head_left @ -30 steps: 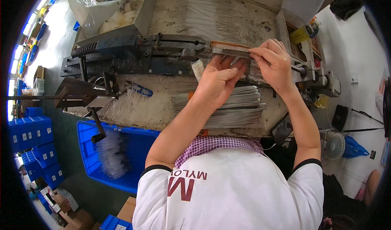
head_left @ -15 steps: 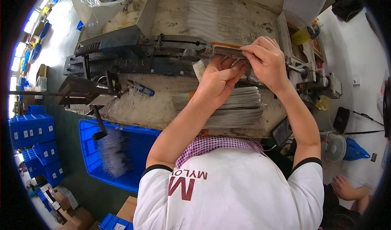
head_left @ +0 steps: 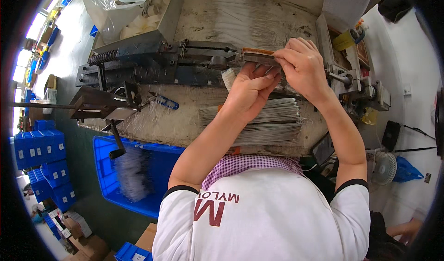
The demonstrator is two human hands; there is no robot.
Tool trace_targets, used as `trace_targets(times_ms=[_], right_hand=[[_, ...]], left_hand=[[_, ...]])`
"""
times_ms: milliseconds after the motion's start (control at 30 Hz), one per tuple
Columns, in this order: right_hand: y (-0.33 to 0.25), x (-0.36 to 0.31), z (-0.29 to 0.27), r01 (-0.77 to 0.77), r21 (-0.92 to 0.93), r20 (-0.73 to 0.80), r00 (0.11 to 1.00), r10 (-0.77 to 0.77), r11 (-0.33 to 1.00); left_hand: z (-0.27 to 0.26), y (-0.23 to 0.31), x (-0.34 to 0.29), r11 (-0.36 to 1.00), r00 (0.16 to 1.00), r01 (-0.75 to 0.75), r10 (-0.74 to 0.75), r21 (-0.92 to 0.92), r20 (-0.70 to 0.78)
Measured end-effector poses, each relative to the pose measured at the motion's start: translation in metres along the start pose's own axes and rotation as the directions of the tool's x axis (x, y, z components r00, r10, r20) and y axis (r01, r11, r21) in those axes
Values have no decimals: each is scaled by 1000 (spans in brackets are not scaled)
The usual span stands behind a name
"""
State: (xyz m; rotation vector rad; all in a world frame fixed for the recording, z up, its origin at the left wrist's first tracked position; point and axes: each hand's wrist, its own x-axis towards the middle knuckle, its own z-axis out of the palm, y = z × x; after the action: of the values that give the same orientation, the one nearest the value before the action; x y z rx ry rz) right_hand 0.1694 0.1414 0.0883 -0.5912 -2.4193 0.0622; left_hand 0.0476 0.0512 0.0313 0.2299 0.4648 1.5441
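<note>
Block [head_left: 260,60]: at the machine [head_left: 143,66], right of its knob [head_left: 217,62].
Left hand [head_left: 252,89]: fingers curled under the block's near edge; grip unclear.
Right hand [head_left: 301,66]: fingertips pinched closed; anything gripped cannot be told.
Wires [head_left: 273,122]: stacked on the bench [head_left: 182,124].

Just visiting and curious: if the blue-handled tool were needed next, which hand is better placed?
Probably the left hand: it is nearer the blue-handled tool, which lies leftward on the bench. The right hand is farther off.
</note>
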Motion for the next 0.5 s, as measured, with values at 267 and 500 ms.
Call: trace_targets(times_ms=[267, 500], right_hand=[[-2, 1, 2, 15, -36, 7, 1000, -15, 999], [1, -1, -8, 23, 79, -44, 999, -19, 997]], left_hand=[[-2, 0, 1, 1000, 1000, -2, 2, -9, 18], [5, 2, 1, 1000, 1000, -13, 13, -2, 26]])
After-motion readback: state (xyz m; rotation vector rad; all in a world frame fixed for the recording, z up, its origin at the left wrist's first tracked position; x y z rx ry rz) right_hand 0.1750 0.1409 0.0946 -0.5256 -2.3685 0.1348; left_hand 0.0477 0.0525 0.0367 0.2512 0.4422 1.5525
